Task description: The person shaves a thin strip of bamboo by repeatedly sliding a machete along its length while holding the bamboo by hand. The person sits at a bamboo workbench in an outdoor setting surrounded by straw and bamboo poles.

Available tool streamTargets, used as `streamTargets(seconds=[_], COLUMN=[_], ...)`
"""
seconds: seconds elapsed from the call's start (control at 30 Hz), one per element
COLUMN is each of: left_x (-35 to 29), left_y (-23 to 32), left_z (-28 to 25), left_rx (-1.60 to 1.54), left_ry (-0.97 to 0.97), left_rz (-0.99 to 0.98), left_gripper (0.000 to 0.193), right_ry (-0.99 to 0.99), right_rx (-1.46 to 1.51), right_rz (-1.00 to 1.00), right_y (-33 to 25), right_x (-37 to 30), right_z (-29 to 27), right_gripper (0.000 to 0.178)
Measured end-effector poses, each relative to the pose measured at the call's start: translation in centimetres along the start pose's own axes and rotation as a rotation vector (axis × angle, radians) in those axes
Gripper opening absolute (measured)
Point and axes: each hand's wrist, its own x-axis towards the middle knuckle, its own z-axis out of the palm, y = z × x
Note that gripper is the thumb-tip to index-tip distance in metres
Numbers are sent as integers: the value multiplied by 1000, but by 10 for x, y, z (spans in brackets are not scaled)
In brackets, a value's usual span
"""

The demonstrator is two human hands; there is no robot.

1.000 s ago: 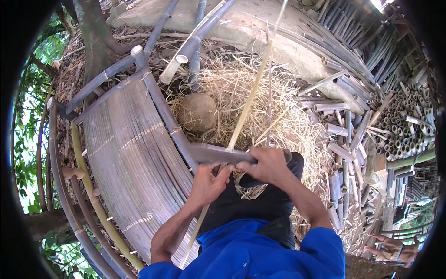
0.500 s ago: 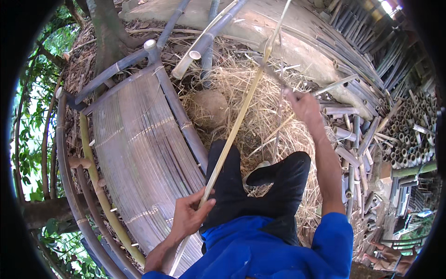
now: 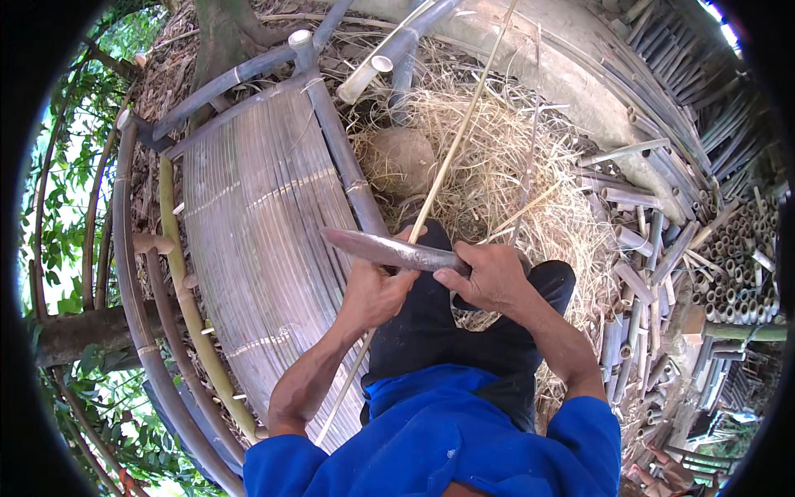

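Observation:
A long, pale bamboo strip (image 3: 460, 137) runs slantwise from the top of the head view down past my lap to the lower left. My left hand (image 3: 377, 291) is closed around it, just above my left thigh. A broad-bladed knife (image 3: 385, 248) lies across the strip, its tip pointing left over the slatted bench. My right hand (image 3: 495, 277) grips this knife at its handle end, above my right knee. The blade covers part of the strip and the tops of my left fingers; whether its edge touches the strip, I cannot tell.
A bamboo slat bench (image 3: 257, 199) stands at my left. Ahead, a rounded stone (image 3: 399, 161) sits among pale shavings (image 3: 497, 166), under a propped bamboo pole (image 3: 397, 51). Stacked cut bamboo tubes (image 3: 733, 273) fill the right side. Part of another person (image 3: 662, 476) shows at lower right.
My right hand has come down and toward me with the knife, from far up the strip to beside my left hand. The left hand has moved slightly forward and right, still holding the strip.

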Motion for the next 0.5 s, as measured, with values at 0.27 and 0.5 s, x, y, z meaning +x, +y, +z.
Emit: streamTargets(seconds=[0.27,0.5], left_x=[-22,-41], left_y=[4,5], left_z=[-4,-15], left_rx=[-21,36], left_ry=[-23,-17], left_rz=[-74,-62], left_gripper=[30,26], right_ry=[6,103], right_rx=[-82,-180], right_rz=[71,13], right_y=[11,43], right_x=[3,28], right_z=[-23,-39], right_gripper=[55,60])
